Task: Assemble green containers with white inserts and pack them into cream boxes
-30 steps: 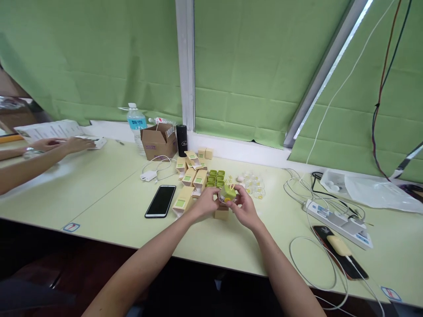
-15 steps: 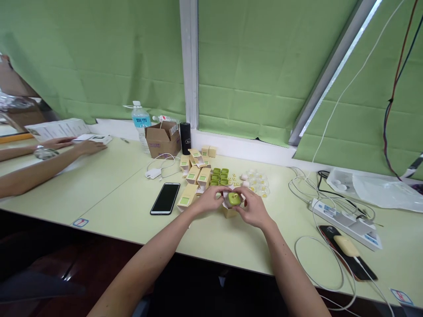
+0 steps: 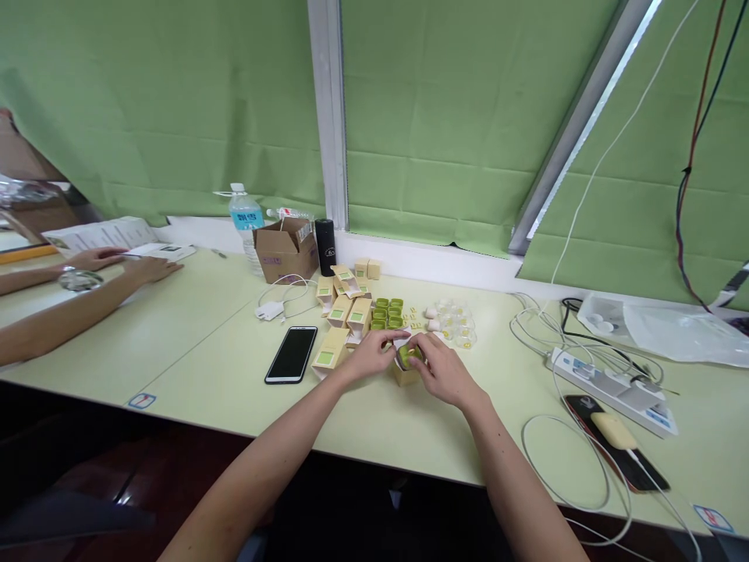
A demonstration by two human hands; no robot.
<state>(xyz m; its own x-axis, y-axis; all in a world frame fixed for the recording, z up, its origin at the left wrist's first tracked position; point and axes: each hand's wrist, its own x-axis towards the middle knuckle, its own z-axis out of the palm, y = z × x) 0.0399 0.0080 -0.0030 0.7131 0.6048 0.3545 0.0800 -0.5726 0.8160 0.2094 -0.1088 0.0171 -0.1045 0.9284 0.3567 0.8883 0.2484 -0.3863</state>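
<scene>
My left hand [image 3: 367,355] and my right hand [image 3: 443,369] meet over a small tan open box [image 3: 405,375] on the table [image 3: 193,351]. Both pinch a small green-capped jar [image 3: 406,356] that sits in the box's mouth, white flaps around it. Behind them stand several tan cartons [image 3: 345,308], a cluster of green jars [image 3: 387,312] and a heap of clear lids [image 3: 453,322]. A tan carton with a green label [image 3: 328,353] lies left of my left hand.
A black phone [image 3: 291,353] lies to the left. Farther back stand a cardboard box [image 3: 285,250], a water bottle [image 3: 243,218] and a black cylinder [image 3: 324,236]. A power strip [image 3: 614,384], cables and a second phone [image 3: 619,451] lie right. Another person's arms [image 3: 70,304] rest far left.
The green jar has gone down from in front of my hands into the mouth of the tan box. My right hand has closed over its top.
</scene>
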